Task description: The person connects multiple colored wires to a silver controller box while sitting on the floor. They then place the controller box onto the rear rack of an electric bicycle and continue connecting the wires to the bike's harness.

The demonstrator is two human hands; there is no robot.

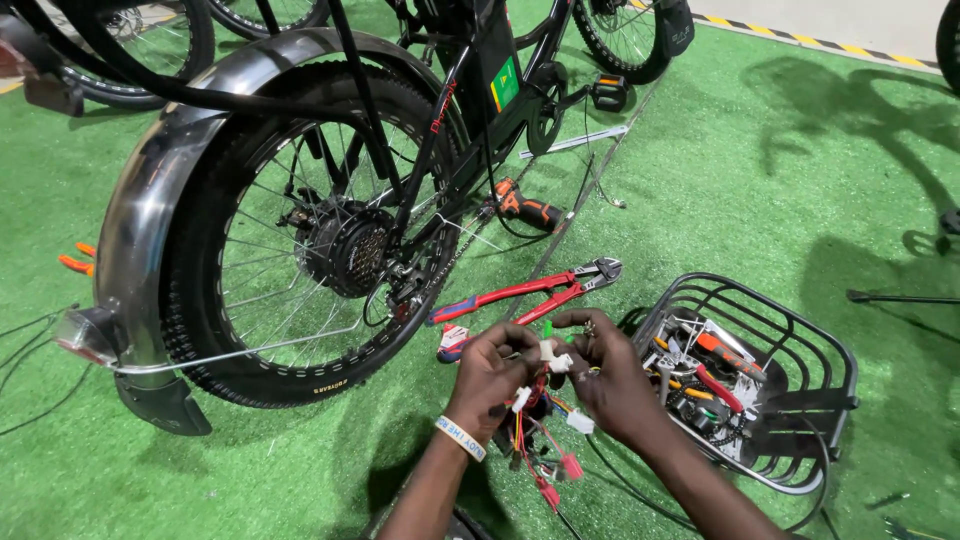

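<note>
Both hands, left hand [492,368] and right hand [604,372], pinch white connectors [553,356] on a wire bundle [540,440] beside a bicycle wheel [300,235] and basket [790,345].

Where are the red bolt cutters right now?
In the head view, the red bolt cutters lie on the green turf just above both hands, between the bike's rear wheel and the black wire basket.

I'm on green artificial turf [780,170] that covers the floor. Along the far edge runs a yellow-and-black striped line [800,38], with pale concrete floor [850,15] beyond. Bright light casts soft shadows.
</note>
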